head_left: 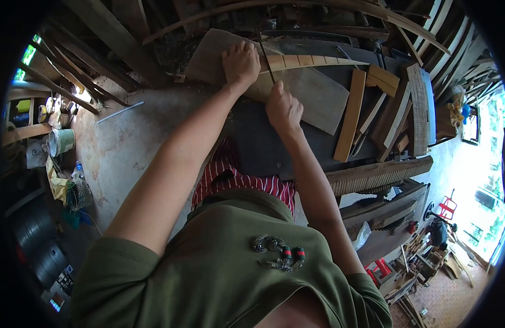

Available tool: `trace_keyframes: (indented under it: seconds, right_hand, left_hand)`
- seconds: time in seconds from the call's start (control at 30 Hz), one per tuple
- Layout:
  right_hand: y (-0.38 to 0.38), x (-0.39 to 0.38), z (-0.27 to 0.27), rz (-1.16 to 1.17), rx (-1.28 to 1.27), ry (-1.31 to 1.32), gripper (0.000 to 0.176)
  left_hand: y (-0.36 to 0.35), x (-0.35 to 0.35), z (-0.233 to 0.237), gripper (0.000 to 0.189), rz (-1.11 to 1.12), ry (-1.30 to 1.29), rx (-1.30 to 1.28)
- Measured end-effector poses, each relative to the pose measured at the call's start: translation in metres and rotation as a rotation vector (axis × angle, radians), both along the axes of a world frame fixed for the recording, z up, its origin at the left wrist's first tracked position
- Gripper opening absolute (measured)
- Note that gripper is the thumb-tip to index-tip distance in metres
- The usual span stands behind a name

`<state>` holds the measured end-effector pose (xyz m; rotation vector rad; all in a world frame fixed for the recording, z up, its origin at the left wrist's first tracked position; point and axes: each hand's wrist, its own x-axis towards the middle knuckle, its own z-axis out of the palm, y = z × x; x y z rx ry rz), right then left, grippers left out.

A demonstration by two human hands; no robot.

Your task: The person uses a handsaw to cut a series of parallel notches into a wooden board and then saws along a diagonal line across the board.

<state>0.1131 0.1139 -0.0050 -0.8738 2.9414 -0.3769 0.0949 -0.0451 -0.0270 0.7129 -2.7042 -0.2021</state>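
1. The left hand [241, 63] is laid knuckles-up on the far end of a wide grey board [312, 95], with the fingers bent under. Whether its grip is clamped on anything cannot be told.
2. The right hand [282, 109] is held nearer the body, just beside the left hand. Its grip is closed around a thin dark stick [266, 60].
3. The stick is pointed away from the body, and its far end is seen crossing a curved wooden strip [318, 60].
4. The curved strip is marked with cross lines. It lies on the far edge of the board and runs to the right from beside the left hand.
5. The board is carried at an angle on a dark desk [252, 147].
6. A pale plank [351, 115] is set on the desk to the right of the board, with more wooden offcuts beyond it.
7. A bucket [61, 141] is seen well apart on the concrete floor [127, 147] to the left.
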Motion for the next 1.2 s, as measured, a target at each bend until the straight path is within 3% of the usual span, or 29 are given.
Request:
trace_keyframes:
  seconds: [0.17, 0.33, 0.8, 1.03, 1.2]
  right_hand:
    - [0.006, 0.009, 0.009, 0.006, -0.038, 0.021, 0.018]
    - [0.023, 0.029, 0.019, -0.005, 0.071, -0.161, 0.014]
    - [0.000, 0.006, 0.004, -0.036, -0.028, -0.038, 0.011]
    - [0.019, 0.023, 0.018, -0.030, 0.069, -0.158, 0.011]
    - [-0.018, -0.016, 0.002, 0.013, -0.081, -0.005, 0.011]
  left_hand:
    - [0.001, -0.003, 0.002, 0.024, 0.038, -0.017, 0.001]
    - [0.001, -0.003, -0.002, 0.021, 0.043, 0.041, -0.018]
    - [0.003, -0.006, 0.008, 0.025, 0.077, -0.065, 0.087]
    - [0.003, -0.008, 0.005, 0.026, 0.085, -0.117, 0.079]
    - [0.001, -0.010, 0.008, 0.028, 0.079, -0.118, 0.091]
